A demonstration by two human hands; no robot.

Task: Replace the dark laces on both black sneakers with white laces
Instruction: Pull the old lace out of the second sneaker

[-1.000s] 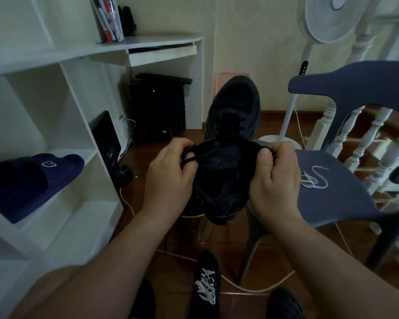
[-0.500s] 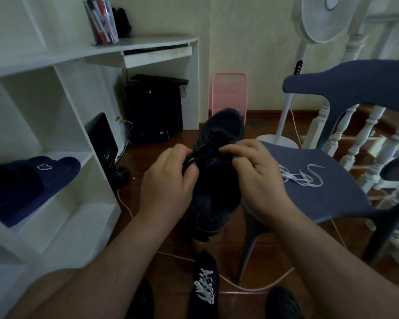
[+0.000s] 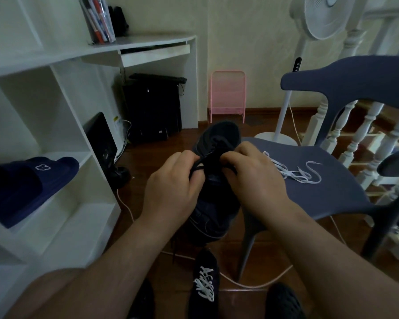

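A black sneaker (image 3: 217,203) is held up in front of me, toe pointing away, between both hands. My left hand (image 3: 173,187) pinches a loop of its dark lace (image 3: 197,165) near the tongue. My right hand (image 3: 251,180) has its fingers curled onto the lace area at the top of the same sneaker. A loose white lace (image 3: 295,172) lies on the seat of the blue chair (image 3: 332,189) to the right. On the floor below stands the other black sneaker (image 3: 205,286), laced in white.
A white shelf unit (image 3: 62,203) stands at the left with a navy slide sandal (image 3: 30,180) on it. A white desk, dark computer tower (image 3: 152,109), pink rack (image 3: 227,95) and standing fan (image 3: 283,111) are behind. A pale cable (image 3: 251,284) crosses the floor.
The sneaker has come down from in front of the pink rack to lower in view. My right hand moved from the shoe's side onto the laces, and my left now pinches a lace loop.
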